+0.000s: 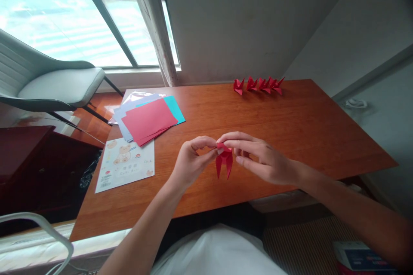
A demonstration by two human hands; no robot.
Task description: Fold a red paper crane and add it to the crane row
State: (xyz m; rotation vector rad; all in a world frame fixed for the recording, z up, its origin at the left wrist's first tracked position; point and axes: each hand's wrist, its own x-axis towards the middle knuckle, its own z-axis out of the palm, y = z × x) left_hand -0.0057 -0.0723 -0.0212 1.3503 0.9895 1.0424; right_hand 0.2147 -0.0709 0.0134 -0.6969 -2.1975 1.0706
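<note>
A folded piece of red origami paper (225,161) hangs above the table near its front edge, with two narrow points directed downward. My left hand (195,159) pinches its upper left edge between thumb and fingers. My right hand (263,157) reaches in from the other side, its index and middle fingers stretched out over the top fold. The right thumb stands apart, just right of the paper. Several finished red paper cranes (265,86) stand in a row at the table's back edge.
Red sheets (150,120) lie over blue and lilac paper on the wooden table (206,116), at the left. In front of them is a white sheet with a bear print (125,163). A grey chair (61,81) stands by the window, beyond the table's left side.
</note>
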